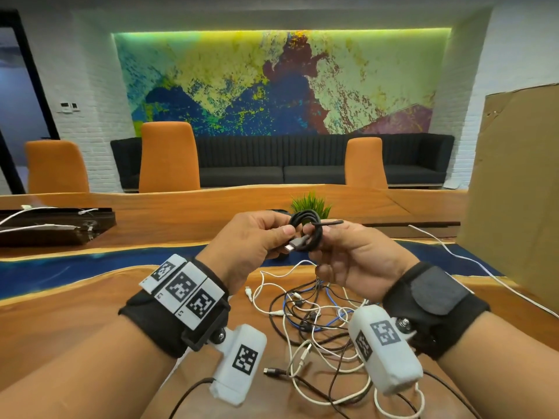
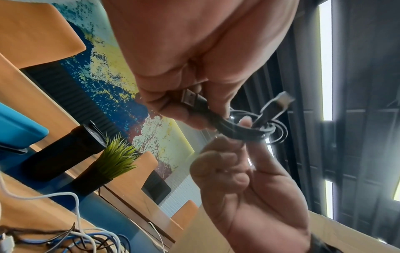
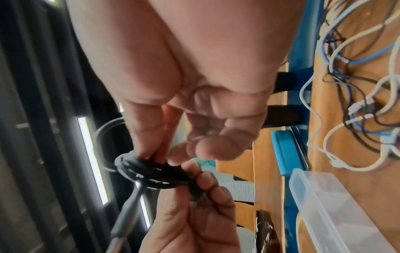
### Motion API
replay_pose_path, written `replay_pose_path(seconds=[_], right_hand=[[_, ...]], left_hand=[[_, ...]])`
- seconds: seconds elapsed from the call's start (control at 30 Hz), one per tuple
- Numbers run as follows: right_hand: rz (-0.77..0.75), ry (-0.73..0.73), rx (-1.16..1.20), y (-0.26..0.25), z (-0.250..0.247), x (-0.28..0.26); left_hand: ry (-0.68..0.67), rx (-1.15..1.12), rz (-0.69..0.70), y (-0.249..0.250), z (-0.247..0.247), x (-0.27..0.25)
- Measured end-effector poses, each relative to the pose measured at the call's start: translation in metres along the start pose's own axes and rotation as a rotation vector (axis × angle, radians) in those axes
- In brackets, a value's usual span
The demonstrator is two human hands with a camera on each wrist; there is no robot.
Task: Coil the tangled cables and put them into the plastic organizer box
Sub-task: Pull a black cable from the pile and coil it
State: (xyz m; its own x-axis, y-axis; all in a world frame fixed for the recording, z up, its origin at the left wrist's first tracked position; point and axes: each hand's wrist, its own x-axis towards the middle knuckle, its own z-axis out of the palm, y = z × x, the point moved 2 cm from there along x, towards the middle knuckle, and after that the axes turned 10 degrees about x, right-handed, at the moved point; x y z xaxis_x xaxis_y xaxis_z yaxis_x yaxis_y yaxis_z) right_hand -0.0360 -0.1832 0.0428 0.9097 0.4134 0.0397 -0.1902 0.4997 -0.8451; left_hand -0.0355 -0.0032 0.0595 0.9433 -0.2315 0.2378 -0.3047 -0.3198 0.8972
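Both wrists raised, left hand (image 1: 251, 240) and right hand (image 1: 354, 255) fingers pinching black coiled cable (image 1: 305, 229) between them

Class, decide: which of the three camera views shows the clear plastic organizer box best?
The right wrist view. Only there does the clear plastic organizer box appear, at lower right, beside the table's blue strip. The head view shows both hands holding the black cable coil but no box; the left wrist view shows the coil and plant, no box either.
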Motion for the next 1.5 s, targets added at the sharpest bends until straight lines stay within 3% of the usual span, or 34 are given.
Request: replay_pose_path(seconds=[0.1, 0.17, 0.27, 0.37, 0.5, 0.6, 0.7, 0.83, 0.93, 1.03, 1.33, 1.5], right_hand=[[0.088, -0.171, 0.078, 0.002, -0.003, -0.003], [0.131, -0.207, 0.037, 0.001, -0.001, -0.006], [0.107, -0.118, -0.081, 0.003, 0.011, -0.007], [0.003, 0.011, -0.047, 0.008, 0.018, -0.004], [-0.044, 0.049, -0.264, 0.014, 0.011, -0.012], [-0.035, 0.031, -0.499, 0.021, 0.009, -0.015], [-0.087, 0.090, -0.635, 0.014, 0.007, -0.006], [-0.166, 0.155, -0.761, -0.002, 0.006, 0.003], [-0.284, 0.199, -0.786, -0.010, 0.009, 0.006], [-0.391, 0.259, -0.700, -0.012, 0.009, 0.006], [-0.163, 0.067, -0.438, -0.007, 0.001, -0.010], [-0.315, 0.227, -0.573, -0.006, 0.008, -0.007]], left_hand=[[0.058, 0.049, 0.045, 0.001, 0.005, 0.002], [0.108, 0.051, 0.047, -0.001, 0.005, 0.006], [0.152, 0.124, 0.074, -0.005, 0.009, 0.004], [0.231, 0.171, 0.098, -0.007, 0.013, 0.004], [0.334, -0.188, -0.089, -0.008, 0.002, 0.010], [0.226, -0.459, -0.182, -0.006, 0.005, 0.007], [0.069, -0.591, -0.225, -0.002, 0.014, 0.004], [-0.122, -0.347, -0.135, 0.004, 0.014, 0.005], [-0.097, -0.084, -0.076, 0.007, 0.015, 0.006], [-0.114, -0.032, -0.102, 0.004, 0.020, 0.003], [0.189, 0.131, 0.060, -0.006, 0.026, 0.003], [0.174, 0.140, 0.083, -0.007, 0.028, 0.004]])
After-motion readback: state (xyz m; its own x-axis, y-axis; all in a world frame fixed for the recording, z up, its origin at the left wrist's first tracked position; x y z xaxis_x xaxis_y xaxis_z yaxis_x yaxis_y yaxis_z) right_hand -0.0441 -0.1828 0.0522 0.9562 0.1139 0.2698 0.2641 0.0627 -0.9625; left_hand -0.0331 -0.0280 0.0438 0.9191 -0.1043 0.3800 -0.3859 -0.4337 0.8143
